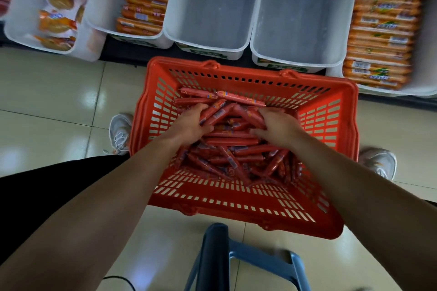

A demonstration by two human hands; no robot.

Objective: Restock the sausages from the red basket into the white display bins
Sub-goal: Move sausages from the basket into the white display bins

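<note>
A red basket [326,111] sits on the floor below me, holding a heap of red sausages [236,149]. Both hands are down in the heap. My left hand [189,121] curls its fingers around a bunch of sausages from the left. My right hand [276,125] does the same from the right, so the bunch is held between them. Just beyond the basket stand two empty white display bins, one at centre [212,7] and one to its right [302,14].
Bins of orange-wrapped sausages stand at the far left [142,7] and far right [383,30]. A bin of snack packets [54,19] is at the top left. A blue stool [236,260] stands under me on the tiled floor, with my shoes beside the basket.
</note>
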